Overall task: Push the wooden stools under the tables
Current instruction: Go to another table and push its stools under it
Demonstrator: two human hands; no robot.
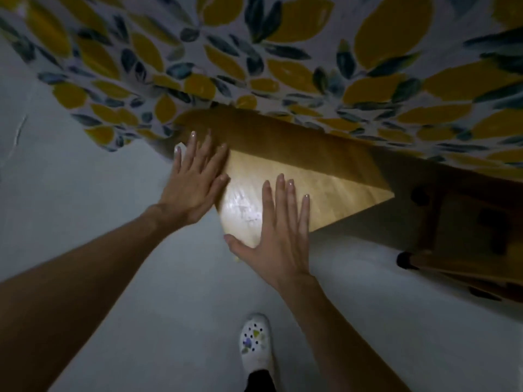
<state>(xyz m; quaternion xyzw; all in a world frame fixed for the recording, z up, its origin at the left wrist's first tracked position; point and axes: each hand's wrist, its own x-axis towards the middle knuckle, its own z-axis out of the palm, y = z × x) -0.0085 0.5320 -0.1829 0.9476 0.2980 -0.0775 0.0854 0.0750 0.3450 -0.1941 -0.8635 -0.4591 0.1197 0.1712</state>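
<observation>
The pale wooden stool has a glossy square seat, its 12 o'clock half shadowed under the leaf-print tablecloth. Left hand and right hand lie spread flat on it.

Bare forearms without sleeves, pale glossy nails on both hands, white clog with colourful charms, dark trouser hem

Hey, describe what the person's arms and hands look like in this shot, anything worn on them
Both forearms are bare, with no sleeves in view. The left hand and right hand wear no gloves, and no rings, watch or bracelets are visible. The fingernails look glossy and pale, possibly polished. Low in the frame, one foot wears a white perforated clog with small colourful charms.
</observation>
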